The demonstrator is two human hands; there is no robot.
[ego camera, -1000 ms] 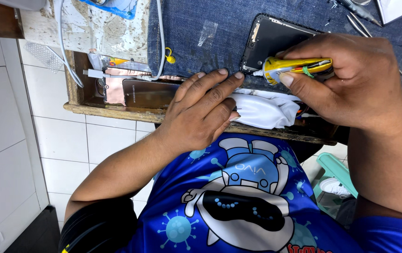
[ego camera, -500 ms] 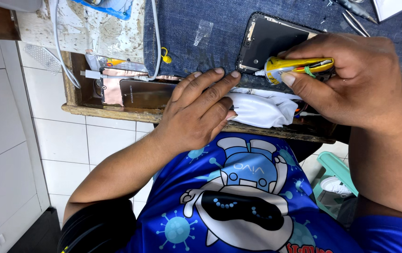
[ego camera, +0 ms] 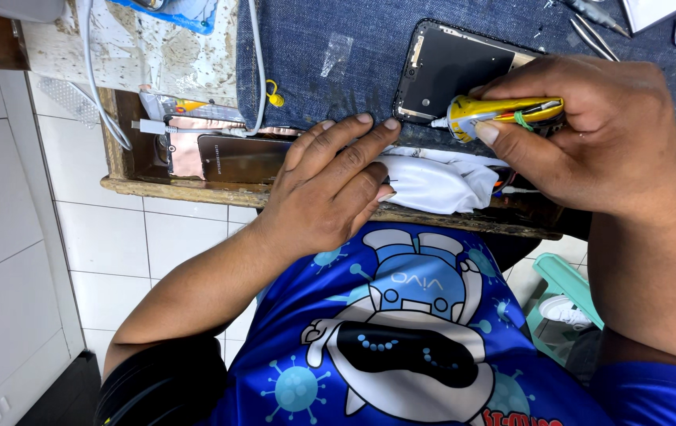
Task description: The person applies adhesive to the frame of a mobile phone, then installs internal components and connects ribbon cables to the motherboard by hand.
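Note:
My right hand (ego camera: 590, 138) grips a small yellow glue tube (ego camera: 503, 112), its thin white nozzle touching the lower edge of a black phone frame (ego camera: 452, 71) that lies on the denim mat (ego camera: 330, 55). My left hand (ego camera: 326, 193) rests flat, fingers spread, on the mat's near edge, its fingertips close to the frame's corner and just beside a crumpled white cloth (ego camera: 436, 181). The left hand holds nothing.
An open wooden drawer (ego camera: 188, 189) under the bench holds a dark phone screen (ego camera: 243, 158), white cables (ego camera: 101, 110) and small packets. Metal tweezers (ego camera: 598, 31) lie at the mat's far right. White tiled floor lies to the left; a green stool (ego camera: 566, 288) stands lower right.
My left hand has slid slightly up and right toward the phone frame. The right hand keeps the glue tube at the frame's edge.

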